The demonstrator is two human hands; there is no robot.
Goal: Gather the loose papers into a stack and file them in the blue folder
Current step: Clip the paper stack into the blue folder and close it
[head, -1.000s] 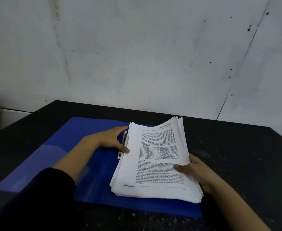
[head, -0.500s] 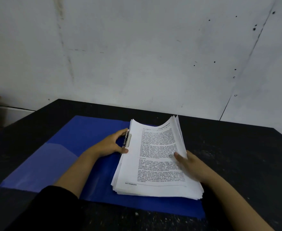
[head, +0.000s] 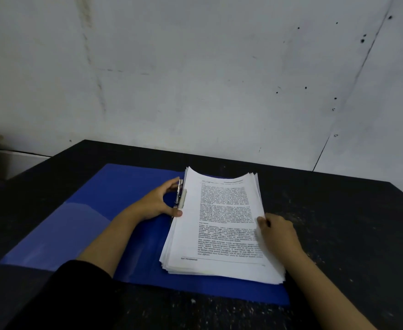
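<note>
Paper stack (head: 221, 225) lies on the right half of the open blue folder (head: 100, 210), between the two hands on the dark table (head: 338, 222). The left hand (head: 157, 203) spreads forefinger and thumb into a C and clamps them on the two ends of the metal clip (head: 179, 196), which runs between those fingertips along the stack's left edge. The right hand (head: 276, 232) grips the stack's right edge, thumb on the top sheet, other fingers tucked out of sight beneath.
</note>
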